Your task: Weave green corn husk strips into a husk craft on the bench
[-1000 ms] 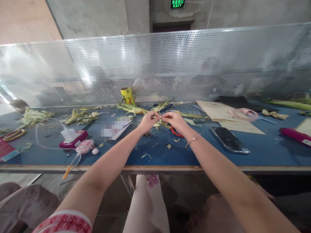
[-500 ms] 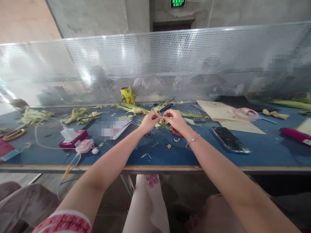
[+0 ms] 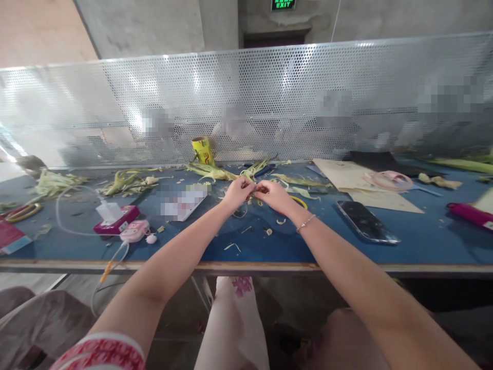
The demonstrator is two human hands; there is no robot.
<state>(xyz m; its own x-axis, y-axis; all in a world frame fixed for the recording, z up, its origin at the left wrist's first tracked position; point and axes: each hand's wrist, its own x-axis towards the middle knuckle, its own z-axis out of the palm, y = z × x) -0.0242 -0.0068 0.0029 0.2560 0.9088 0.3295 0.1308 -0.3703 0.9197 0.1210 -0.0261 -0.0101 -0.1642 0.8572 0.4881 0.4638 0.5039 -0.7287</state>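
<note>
My left hand (image 3: 239, 192) and my right hand (image 3: 270, 193) meet above the middle of the table, thumbs and fingers pinched together. Between the fingertips they hold what looks like pale green corn husk (image 3: 257, 168), whose strips fan out behind them. The held part is small and mostly covered by the fingers. Partly under my right hand lies a yellow and red loop (image 3: 299, 201), possibly a scissors handle. More husk (image 3: 211, 172) lies just beyond my left hand, and torn strips (image 3: 302, 181) lie to the right.
The blue table (image 3: 215, 246) also holds a phone (image 3: 365, 221), brown paper (image 3: 387, 199), a yellow roll (image 3: 203, 150), a white tray-like item (image 3: 192, 203), and a purple box (image 3: 127, 218) with charger and cable. A perforated metal screen (image 3: 262, 103) stands behind; people are dimly visible through it.
Both hands stay pinched at the same place. My right hand has shifted slightly left and down, closer to my left, and more of the yellow loop shows.
</note>
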